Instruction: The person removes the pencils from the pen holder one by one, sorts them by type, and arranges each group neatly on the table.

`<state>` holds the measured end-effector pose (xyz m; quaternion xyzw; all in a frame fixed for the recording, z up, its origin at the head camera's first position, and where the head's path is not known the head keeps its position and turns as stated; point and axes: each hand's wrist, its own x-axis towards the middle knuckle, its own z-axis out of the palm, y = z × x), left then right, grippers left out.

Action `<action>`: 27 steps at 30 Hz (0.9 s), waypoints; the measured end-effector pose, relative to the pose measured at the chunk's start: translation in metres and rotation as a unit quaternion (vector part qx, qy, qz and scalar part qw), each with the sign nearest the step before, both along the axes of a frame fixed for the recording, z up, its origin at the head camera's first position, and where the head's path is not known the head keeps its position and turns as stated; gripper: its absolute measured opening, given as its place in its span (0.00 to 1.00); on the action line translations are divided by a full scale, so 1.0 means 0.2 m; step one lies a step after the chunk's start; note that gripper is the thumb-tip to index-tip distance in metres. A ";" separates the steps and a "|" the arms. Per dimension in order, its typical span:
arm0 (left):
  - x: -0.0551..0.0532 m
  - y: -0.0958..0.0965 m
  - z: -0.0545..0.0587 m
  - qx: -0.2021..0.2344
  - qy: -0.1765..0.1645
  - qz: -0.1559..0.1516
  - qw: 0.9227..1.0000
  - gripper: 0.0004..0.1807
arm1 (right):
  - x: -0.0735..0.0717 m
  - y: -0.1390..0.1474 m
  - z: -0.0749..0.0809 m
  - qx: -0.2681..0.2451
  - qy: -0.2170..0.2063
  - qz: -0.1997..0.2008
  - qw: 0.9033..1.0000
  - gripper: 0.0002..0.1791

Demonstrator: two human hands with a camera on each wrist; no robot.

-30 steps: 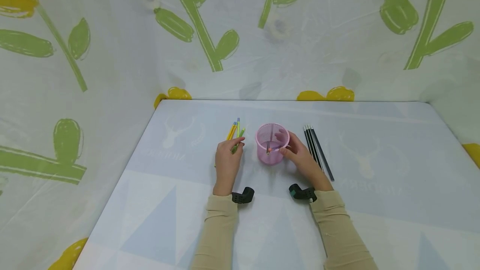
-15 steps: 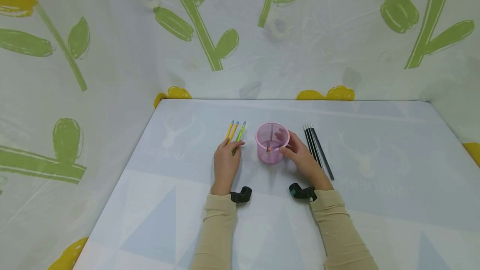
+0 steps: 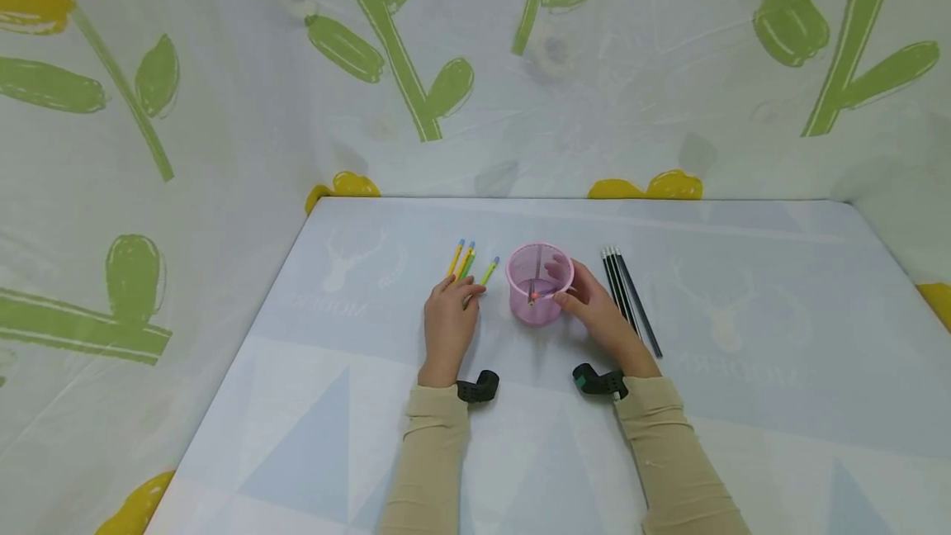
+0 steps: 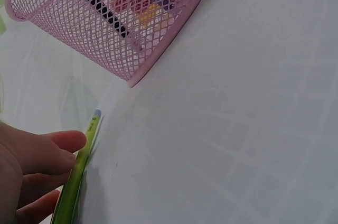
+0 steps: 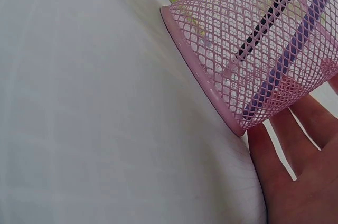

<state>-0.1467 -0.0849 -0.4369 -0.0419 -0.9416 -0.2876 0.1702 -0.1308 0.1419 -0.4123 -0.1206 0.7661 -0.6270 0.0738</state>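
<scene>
A pink mesh pencil cup point(image 3: 537, 316) stands upright on the table. My right hand point(image 3: 602, 316) holds its right side, thumb near the rim and fingers behind. Through the mesh in the right wrist view, a black pencil point(image 5: 269, 20) and a purple pencil point(image 5: 296, 44) stand inside. My left hand point(image 3: 449, 329) lies left of the cup, over several pencils. Its fingertips pinch a green pencil point(image 4: 87, 147), whose blue-tipped end points toward the cup's base. Yellow pencils point(image 3: 456, 257) and another green pencil point(image 3: 468, 265) stick out beyond the knuckles; their lower ends are hidden.
Several black pencils point(image 3: 618, 287) lie side by side right of the cup, partly behind the right forearm. One dark pencil point(image 3: 641, 306) slants a little apart. The table point(image 3: 743, 287) has a pale blue patterned cover, and a flower-printed curtain point(image 3: 654, 89) encloses it.
One green pencil has swung to the right, away from the others, toward the cup. The left hand had drawn slightly back earlier. My right hand and the cup have kept still.
</scene>
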 end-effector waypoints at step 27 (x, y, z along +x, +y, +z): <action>0.01 0.01 0.01 -0.005 -0.046 0.021 0.999 0.14 | 0.00 0.00 -0.01 -0.014 0.006 0.005 1.000 0.32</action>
